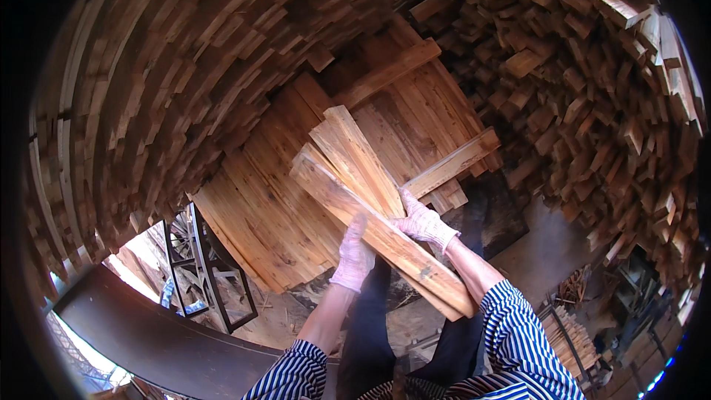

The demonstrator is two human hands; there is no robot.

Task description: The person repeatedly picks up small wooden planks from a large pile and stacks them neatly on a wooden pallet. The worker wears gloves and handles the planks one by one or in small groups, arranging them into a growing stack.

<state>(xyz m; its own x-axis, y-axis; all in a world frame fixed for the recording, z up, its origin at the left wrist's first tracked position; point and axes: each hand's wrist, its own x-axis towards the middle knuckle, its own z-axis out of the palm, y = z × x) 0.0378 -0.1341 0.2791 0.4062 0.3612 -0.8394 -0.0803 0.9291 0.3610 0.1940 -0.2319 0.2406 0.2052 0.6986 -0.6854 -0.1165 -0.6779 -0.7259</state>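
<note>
A long, light brown wooden plank (381, 233) lies slantwise across the space between my hands. My left hand (353, 258), in a pale pinkish glove, grips its near-left edge with the thumb up along the side; the other fingers are hidden under it. Behind it, a few more wooden boards (361, 159) fan out toward the far left. My right hand (424, 222), gloved alike, is closed around the boards at their right edge, touching the front plank too. Below the boards is a stack of planks (274, 200) laid side by side, with crosswise battens (455, 161) on top.
Tall walls of stacked lumber rise at the left (185, 67) and right (570, 96). A black metal frame (211, 267) stands at the lower left, beside a dark curved panel (163, 333). A bundle of thin wood strips (569, 341) lies at the lower right.
</note>
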